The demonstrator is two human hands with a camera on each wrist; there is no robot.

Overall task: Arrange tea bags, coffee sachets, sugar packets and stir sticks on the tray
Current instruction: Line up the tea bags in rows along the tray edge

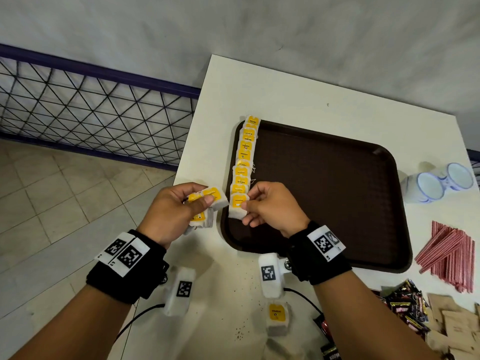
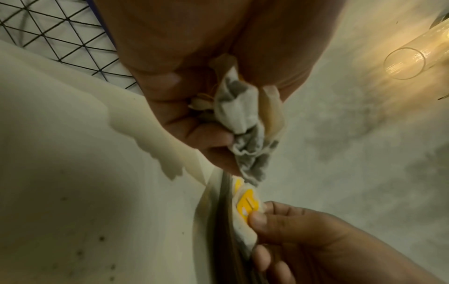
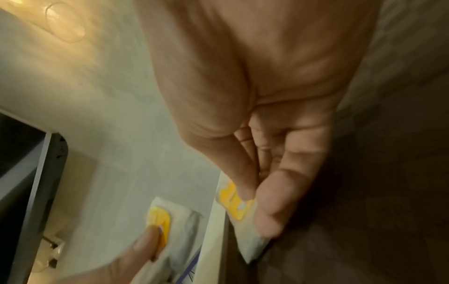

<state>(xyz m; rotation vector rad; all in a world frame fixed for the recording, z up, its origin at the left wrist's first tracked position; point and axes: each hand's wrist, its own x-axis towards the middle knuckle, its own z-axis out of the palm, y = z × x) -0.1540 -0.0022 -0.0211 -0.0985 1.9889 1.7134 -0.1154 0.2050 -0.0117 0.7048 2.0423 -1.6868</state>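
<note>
Along the tray's 9 o'clock edge runs a row of tea bags. Right hand has its grip pinched on one tea bag at the near end of that row. Left hand grips a bunch of tea bags just off the tray, over the table. Stir sticks lie at 3 o'clock; sachets at 5.

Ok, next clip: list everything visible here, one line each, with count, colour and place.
Brown plastic tray: one, on white table.
Row of yellow-tagged tea bags: about ten, along tray's left edge.
Loose tea bag: one, table near edge.
Red-striped stir sticks: pile, right of tray.
Dark coffee sachets: pile, lower right.
Tan paper packets: several, lower right.
Blue-white cups: two, right.
Left hand: holds a tea-bag bunch.
Right hand: pinches one tea bag.
</note>
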